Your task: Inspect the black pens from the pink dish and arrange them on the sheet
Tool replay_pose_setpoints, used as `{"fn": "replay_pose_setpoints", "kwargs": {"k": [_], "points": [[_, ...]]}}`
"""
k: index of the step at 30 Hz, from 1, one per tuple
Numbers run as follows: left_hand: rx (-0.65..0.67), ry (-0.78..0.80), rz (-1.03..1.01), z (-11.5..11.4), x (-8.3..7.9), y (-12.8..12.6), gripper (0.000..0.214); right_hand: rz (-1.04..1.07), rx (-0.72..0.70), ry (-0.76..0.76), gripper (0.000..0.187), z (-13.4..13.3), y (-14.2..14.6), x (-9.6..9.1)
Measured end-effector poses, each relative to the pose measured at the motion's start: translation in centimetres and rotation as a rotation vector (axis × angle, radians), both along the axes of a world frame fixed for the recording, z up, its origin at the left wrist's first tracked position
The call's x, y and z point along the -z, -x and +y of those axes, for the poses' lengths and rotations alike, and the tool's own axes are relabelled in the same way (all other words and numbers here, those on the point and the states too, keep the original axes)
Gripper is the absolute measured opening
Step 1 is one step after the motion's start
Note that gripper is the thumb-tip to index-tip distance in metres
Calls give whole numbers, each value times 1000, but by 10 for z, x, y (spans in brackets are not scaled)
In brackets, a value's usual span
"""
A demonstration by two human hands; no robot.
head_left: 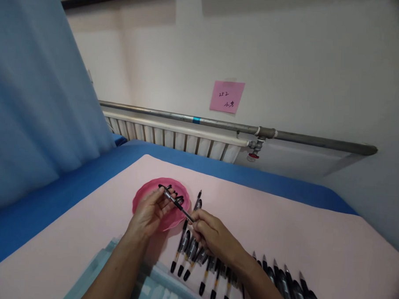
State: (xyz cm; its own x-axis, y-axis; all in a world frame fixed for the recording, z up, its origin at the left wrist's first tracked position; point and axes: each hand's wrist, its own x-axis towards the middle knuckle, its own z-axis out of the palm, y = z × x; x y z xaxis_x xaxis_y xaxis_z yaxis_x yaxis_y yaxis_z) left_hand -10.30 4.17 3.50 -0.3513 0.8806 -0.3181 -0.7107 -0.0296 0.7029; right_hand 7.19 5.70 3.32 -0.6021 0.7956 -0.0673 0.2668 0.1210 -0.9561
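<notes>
My left hand and my right hand both grip one black and clear pen, held slantwise above a pink plate. The left fingers pinch its upper end, the right fingers its lower end. A few small black caps lie in the plate behind the pen. Several more pens lie in a row on the pink sheet below my right hand, and one lone pen lies just right of the plate.
The pink sheet covers a blue table. More pens lie at the lower right. A pale blue folder lies under my forearms. A blue curtain hangs left; a radiator and pipe run along the wall.
</notes>
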Motion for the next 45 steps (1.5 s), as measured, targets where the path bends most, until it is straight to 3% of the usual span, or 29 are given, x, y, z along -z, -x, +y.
{"fn": "replay_pose_setpoints", "kwargs": {"k": [5,9,14,18,21,27,32,38,42,45], "points": [[8,-2,7,0,-1,2,11,-19,11,63,12,4,-6,-3],[-5,-16,115,-2,1,2,3,34,193,159,7,11,-23,-12],[87,-92,702,-7,10,-26,20,184,443,216,9,8,-63,-6],[278,-9,1295,0,14,-67,16,240,568,260,8,-1,-92,5],[344,61,1416,17,20,-92,12,315,613,298,11,-4,-103,7],[339,73,1277,33,23,-108,15,357,560,309,10,-6,-101,-3],[362,-80,843,17,4,-108,36,376,417,304,13,-18,-89,-12],[457,-272,355,1,-4,-105,35,459,253,509,19,-40,-72,-13],[515,-329,187,-12,1,-100,31,578,220,672,24,-54,-71,-11],[529,-325,125,-17,6,-96,27,592,234,687,27,-60,-69,-7]]}}
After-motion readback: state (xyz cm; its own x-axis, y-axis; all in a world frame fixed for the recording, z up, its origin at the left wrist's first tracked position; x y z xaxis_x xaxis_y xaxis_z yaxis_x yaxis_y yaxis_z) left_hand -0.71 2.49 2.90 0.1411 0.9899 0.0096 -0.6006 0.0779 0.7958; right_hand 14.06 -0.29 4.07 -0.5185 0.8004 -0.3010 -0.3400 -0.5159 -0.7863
